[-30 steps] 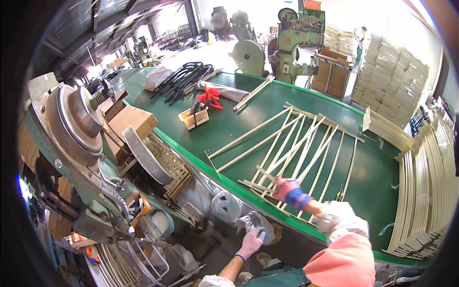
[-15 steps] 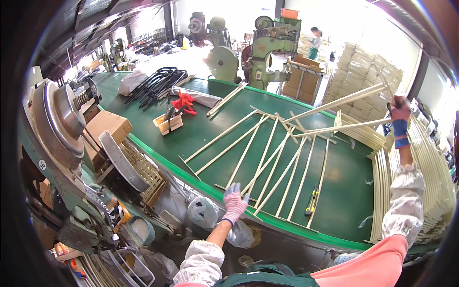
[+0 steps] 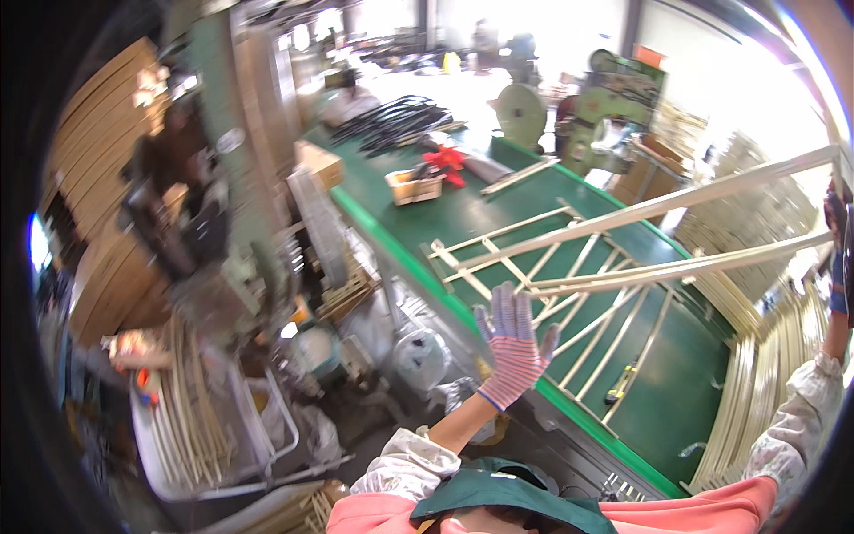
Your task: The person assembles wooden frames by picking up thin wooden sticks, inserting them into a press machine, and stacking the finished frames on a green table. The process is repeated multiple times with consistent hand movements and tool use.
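Observation:
At the right edge, partly cut off and blurred, my gloved right hand (image 3: pixel 838 242) is closed on one end of a cream-coloured tube frame (image 3: pixel 658 208). Its two long bars reach leftward above the green table (image 3: pixel 672 423). My left hand (image 3: pixel 516 360), in a striped glove, is open with fingers spread. It hovers by the table's near edge, close to the far end of the held frame; whether it touches the frame I cannot tell. More cream frames (image 3: pixel 608 345) lie overlapping on the table. A yellow and black utility knife (image 3: pixel 622 385) rests among their bars.
Stacked cream frames (image 3: pixel 756 392) line the table's right side. Farther back lie a small basket (image 3: pixel 414 189), a red cloth (image 3: pixel 445 162) and a pile of black parts (image 3: pixel 391 123). A machine (image 3: pixel 200 222) stands at left, above a white cart (image 3: pixel 160 454) holding cream tubes.
My view has swung left. The held frame has come nearer, its far end now toward the table's near edge. My left hand has risen off the frames at the near edge, fingers spread.

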